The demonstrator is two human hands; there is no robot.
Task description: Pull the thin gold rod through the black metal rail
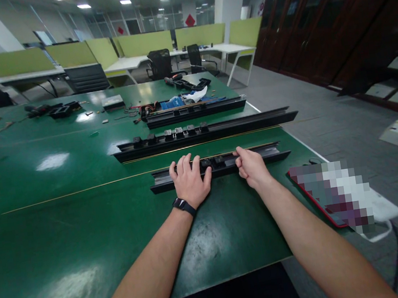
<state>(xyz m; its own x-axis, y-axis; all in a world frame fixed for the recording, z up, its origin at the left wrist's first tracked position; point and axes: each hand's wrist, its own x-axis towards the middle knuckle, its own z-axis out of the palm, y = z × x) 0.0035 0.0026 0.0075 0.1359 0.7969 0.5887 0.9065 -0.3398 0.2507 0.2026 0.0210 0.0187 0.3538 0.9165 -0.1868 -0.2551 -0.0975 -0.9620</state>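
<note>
A short black metal rail [266, 153] lies across the green table [64, 222] in front of me, with small black blocks [212, 162] seated in its channel. My left hand [190, 182], a dark watch on the wrist, lies flat on the rail with fingers stretched out, beside the blocks. My right hand [250, 165] is curled, its fingers pinched on the rail's near edge just right of the blocks.
A longer black rail [254, 122] with several blocks lies just beyond, and a third rail [215, 107] further back among cables and parts. A blurred flat object [338, 193] sits at the table's right corner. Tools lie at far left; desks and chairs stand behind.
</note>
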